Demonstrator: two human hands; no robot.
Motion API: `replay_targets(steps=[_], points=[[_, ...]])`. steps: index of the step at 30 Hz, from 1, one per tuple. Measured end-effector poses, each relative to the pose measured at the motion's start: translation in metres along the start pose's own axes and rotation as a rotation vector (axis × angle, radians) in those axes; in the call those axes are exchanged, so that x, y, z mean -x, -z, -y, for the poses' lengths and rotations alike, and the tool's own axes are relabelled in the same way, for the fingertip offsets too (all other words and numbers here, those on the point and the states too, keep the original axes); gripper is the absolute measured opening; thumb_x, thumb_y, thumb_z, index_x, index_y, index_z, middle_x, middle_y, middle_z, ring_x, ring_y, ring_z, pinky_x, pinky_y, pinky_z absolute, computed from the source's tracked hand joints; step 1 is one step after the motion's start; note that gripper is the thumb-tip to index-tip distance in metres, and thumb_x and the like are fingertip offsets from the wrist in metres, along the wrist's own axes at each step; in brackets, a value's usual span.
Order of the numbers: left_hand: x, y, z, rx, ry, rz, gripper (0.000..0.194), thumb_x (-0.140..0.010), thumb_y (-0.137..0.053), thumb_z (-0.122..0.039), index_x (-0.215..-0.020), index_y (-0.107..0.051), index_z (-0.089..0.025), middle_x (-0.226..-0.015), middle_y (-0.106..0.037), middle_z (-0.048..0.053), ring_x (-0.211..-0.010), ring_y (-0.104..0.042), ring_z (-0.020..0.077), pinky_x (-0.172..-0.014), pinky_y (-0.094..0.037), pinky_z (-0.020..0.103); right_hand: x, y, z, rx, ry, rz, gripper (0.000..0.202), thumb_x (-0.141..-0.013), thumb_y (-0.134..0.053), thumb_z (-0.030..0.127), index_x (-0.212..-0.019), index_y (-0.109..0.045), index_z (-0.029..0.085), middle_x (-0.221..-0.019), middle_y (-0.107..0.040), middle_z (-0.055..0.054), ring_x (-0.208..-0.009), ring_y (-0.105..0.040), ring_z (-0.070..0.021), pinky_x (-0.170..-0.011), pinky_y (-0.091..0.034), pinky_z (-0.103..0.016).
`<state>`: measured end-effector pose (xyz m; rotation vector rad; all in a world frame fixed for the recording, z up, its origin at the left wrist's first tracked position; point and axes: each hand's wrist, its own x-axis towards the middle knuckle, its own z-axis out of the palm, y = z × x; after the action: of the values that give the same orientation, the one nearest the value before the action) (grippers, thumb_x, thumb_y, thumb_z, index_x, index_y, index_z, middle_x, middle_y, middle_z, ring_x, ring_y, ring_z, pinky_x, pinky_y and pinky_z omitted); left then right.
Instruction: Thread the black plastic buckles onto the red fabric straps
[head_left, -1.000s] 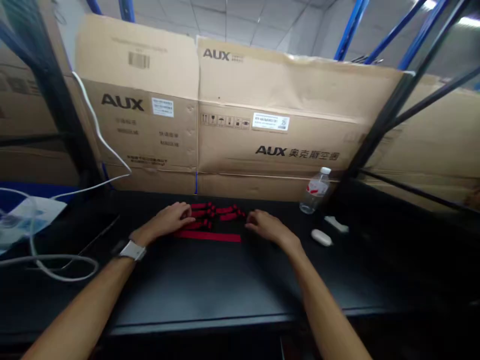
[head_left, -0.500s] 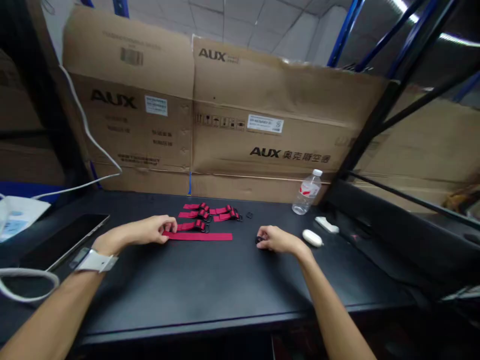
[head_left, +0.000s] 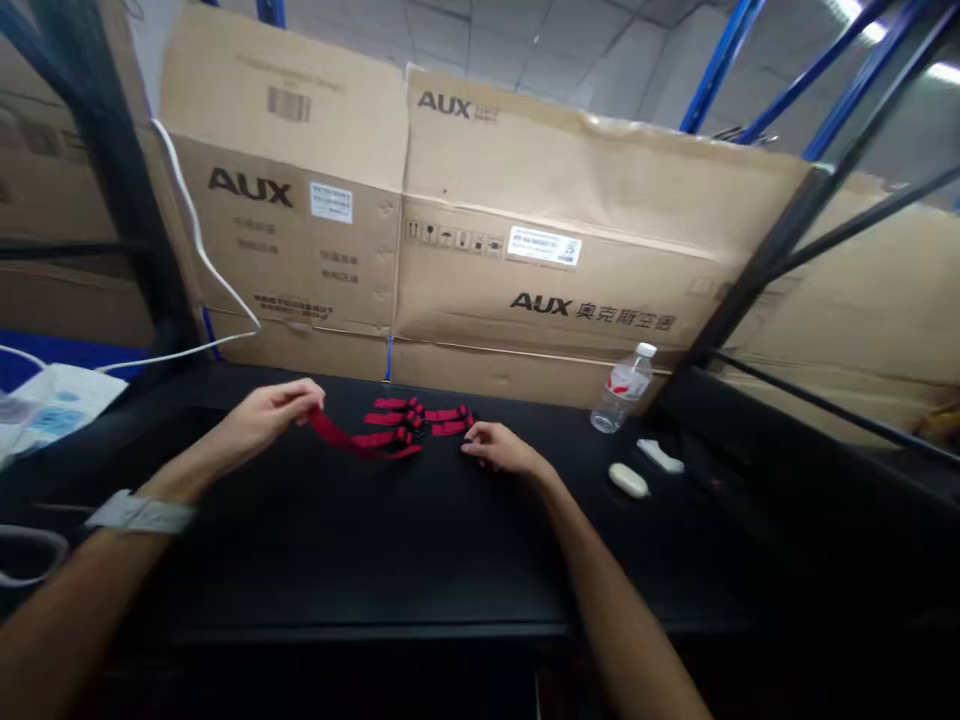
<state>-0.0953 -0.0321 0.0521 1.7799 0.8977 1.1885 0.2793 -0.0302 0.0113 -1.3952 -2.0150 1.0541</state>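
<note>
My left hand (head_left: 289,408) pinches one end of a long red strap (head_left: 337,436) and holds it above the black table; the strap's far end hangs down beside the folded straps. Several folded red straps with black buckles (head_left: 394,418) lie in two groups at the back middle of the table. Just right of them is my right hand (head_left: 495,447), low over the table, with its fingers curled together. What it holds, if anything, is hidden under the fingers.
A water bottle (head_left: 624,388) stands at the back right, with a white rounded object (head_left: 628,480) and a white holder (head_left: 660,457) near it. Cardboard (head_left: 540,260) walls the back. A white cable (head_left: 202,240) and a paper packet (head_left: 64,400) are at left.
My left hand has lifted its end of the long strap off the table and moved left. My right hand has moved left and back, closer to the folded straps. The camera view has shifted slightly.
</note>
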Motion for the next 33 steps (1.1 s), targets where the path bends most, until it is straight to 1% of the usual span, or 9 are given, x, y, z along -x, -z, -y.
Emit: replay_targets(steps=[2,5,8,11,14,18,25,28,33], points=[[-0.007,0.006,-0.011,0.380,-0.015,-0.171,0.025,-0.083,-0.062,-0.043,-0.082,-0.056,-0.018,-0.084,-0.057,-0.001,-0.077,-0.055,0.0143,-0.072,-0.048,0.027,-0.001,-0.009,-0.003,0.046,0.061,-0.145,0.022,-0.083,-0.058,0.038,-0.088,-0.057,0.016,-0.066,-0.056,0.003,-0.053,-0.049,-0.0082,-0.048,-0.038,-0.018],[-0.025,0.006,-0.032,0.522,-0.008,-0.149,0.016,-0.090,-0.054,-0.037,-0.084,-0.052,-0.022,-0.071,-0.052,-0.003,-0.062,-0.054,0.0118,-0.063,-0.048,0.027,-0.005,-0.021,-0.006,0.133,0.151,-0.321,0.021,-0.084,-0.055,0.037,-0.086,-0.060,0.017,-0.071,-0.060,0.001,-0.063,-0.052,-0.0111,-0.059,-0.039,-0.022],[-0.045,-0.013,-0.046,0.018,-0.078,0.076,0.020,-0.095,-0.043,-0.038,-0.092,-0.052,-0.021,-0.057,-0.045,-0.006,-0.042,-0.039,0.0100,-0.046,-0.036,0.024,-0.009,-0.027,-0.007,0.171,0.175,-0.374,0.021,-0.084,-0.054,0.036,-0.086,-0.062,0.017,-0.073,-0.061,0.000,-0.066,-0.053,-0.0127,-0.062,-0.039,-0.023],[-0.053,-0.052,-0.042,-0.396,-0.185,0.269,0.021,-0.080,-0.067,-0.035,-0.087,-0.057,-0.018,-0.063,-0.060,-0.002,-0.057,-0.053,0.0148,-0.055,-0.038,0.025,-0.009,-0.029,-0.006,0.173,0.180,-0.396,0.022,-0.083,-0.054,0.038,-0.085,-0.063,0.018,-0.072,-0.061,-0.001,-0.064,-0.053,-0.0130,-0.060,-0.039,-0.023],[-0.042,-0.101,-0.024,-0.910,-0.526,0.576,0.012,-0.088,-0.055,-0.032,-0.094,-0.057,-0.022,-0.072,-0.067,0.002,-0.063,-0.060,0.0164,-0.056,-0.038,0.024,-0.008,-0.029,-0.004,0.090,0.204,-0.401,0.024,-0.084,-0.054,0.040,-0.086,-0.063,0.018,-0.073,-0.061,-0.001,-0.061,-0.052,-0.0119,-0.057,-0.041,-0.023],[-0.017,-0.145,-0.002,-1.100,-0.704,0.663,0.017,-0.092,-0.041,-0.028,-0.092,-0.055,-0.019,-0.074,-0.068,0.005,-0.058,-0.060,0.0173,-0.052,-0.038,0.025,-0.007,-0.033,0.003,-0.231,0.141,-0.294,0.031,-0.080,-0.057,0.047,-0.090,-0.059,0.017,-0.060,-0.053,0.004,-0.046,-0.047,-0.0096,-0.040,-0.039,-0.020],[-0.004,-0.137,0.005,-0.828,-0.400,0.527,0.020,-0.096,-0.035,-0.022,-0.101,-0.054,-0.022,-0.084,-0.067,0.001,-0.071,-0.063,0.0152,-0.064,-0.041,0.023,-0.006,-0.044,0.016,-0.642,0.176,-0.100,0.037,-0.073,-0.068,0.047,-0.091,-0.055,0.017,-0.061,-0.053,0.004,-0.047,-0.051,-0.0093,-0.038,-0.047,-0.021],[-0.007,-0.133,0.009,-0.612,-0.239,0.523,0.022,-0.098,-0.033,-0.026,-0.099,-0.054,-0.021,-0.076,-0.066,-0.002,-0.062,-0.061,0.0111,-0.062,-0.041,0.019,-0.003,-0.047,0.018,-0.668,0.217,-0.020,0.033,-0.076,-0.067,0.044,-0.093,-0.055,0.018,-0.059,-0.056,0.005,-0.046,-0.053,-0.0096,-0.042,-0.050,-0.022],[-0.013,-0.135,0.021,-0.422,-0.099,0.498,0.024,-0.098,-0.033,-0.031,-0.094,-0.053,-0.020,-0.071,-0.064,-0.003,-0.044,-0.051,0.0071,-0.050,-0.037,0.018,-0.002,-0.045,0.018,-0.696,0.260,-0.076,0.032,-0.077,-0.068,0.042,-0.095,-0.055,0.019,-0.060,-0.053,0.006,-0.045,-0.050,-0.0083,-0.040,-0.049,-0.022]])
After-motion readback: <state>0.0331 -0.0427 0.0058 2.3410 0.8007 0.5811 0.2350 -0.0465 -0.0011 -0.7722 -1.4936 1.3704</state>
